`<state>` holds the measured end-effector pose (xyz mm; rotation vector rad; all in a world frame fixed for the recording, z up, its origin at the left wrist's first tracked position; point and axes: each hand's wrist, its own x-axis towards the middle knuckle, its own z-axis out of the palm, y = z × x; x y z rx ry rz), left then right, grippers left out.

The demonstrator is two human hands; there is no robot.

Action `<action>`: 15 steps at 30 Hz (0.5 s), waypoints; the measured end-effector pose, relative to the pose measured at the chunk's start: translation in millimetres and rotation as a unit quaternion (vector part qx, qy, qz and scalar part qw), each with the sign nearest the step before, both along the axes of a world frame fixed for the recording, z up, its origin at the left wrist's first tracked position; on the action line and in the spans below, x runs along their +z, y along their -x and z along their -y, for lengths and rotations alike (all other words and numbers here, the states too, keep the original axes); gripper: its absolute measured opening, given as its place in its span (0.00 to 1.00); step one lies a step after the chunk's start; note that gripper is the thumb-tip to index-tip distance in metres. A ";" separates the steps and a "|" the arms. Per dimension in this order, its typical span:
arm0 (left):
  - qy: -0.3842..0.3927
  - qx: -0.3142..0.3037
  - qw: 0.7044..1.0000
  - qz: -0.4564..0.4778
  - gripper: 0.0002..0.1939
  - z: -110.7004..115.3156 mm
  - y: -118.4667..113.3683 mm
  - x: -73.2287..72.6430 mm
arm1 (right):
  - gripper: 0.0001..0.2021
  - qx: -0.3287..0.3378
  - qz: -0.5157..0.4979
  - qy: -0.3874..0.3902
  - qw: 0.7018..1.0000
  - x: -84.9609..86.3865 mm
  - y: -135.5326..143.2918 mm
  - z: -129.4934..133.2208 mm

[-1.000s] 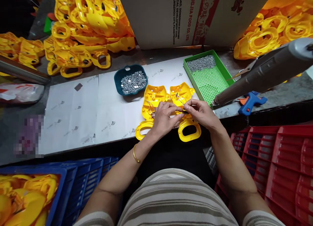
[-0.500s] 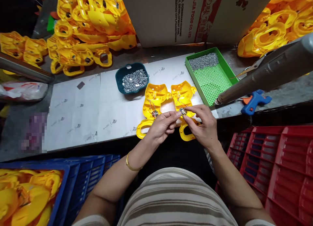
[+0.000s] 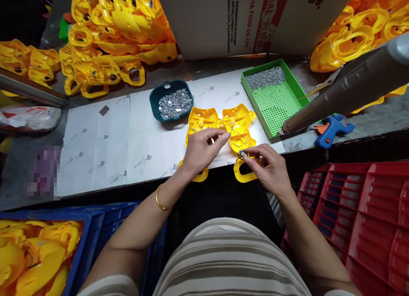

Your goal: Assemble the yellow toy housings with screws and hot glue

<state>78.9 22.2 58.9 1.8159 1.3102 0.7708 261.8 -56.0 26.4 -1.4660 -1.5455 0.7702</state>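
Two yellow plastic shell halves lie side by side on the white sheet, each with a looped handle toward me. The right yellow shell half (image 3: 238,121) has thin wires inside. My right hand (image 3: 270,166) pinches a small round part (image 3: 242,154), dark-rimmed with a shiny middle, above this shell's lower end. Over the left yellow shell half (image 3: 203,118) is my left hand (image 3: 204,149), covering its lower part. Its thumb and forefinger come together near the wires; whatever is between them is too small to make out.
A dark teal tray (image 3: 154,102) of small metal pieces and a green tray (image 3: 252,100) of screws stand behind the shells. A metal post (image 3: 338,82) and a blue glue gun (image 3: 332,132) are at right. Yellow shells pile up behind; crates flank me.
My left hand has let go of the round part and moved up and left over the left shell. My right hand has brought the part slightly down and right.
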 end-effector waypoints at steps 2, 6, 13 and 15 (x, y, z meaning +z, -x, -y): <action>-0.096 -0.053 0.985 -0.137 0.14 -14.4 -5.9 3.1 | 0.07 0.017 0.020 0.015 1.000 -3.0 0.2 3.8; -0.080 -0.149 0.927 -0.335 0.17 -33.4 -28.9 1.5 | 0.07 0.029 0.061 0.026 0.997 -5.2 3.3 9.1; -0.032 -0.076 0.988 -0.130 0.08 -43.7 -35.4 -13.4 | 0.06 0.027 0.078 0.023 0.996 -3.6 4.4 9.5; 0.023 -0.033 0.999 -0.029 0.12 -48.9 -30.1 -19.5 | 0.06 -0.002 0.088 0.008 0.996 -5.3 3.2 3.3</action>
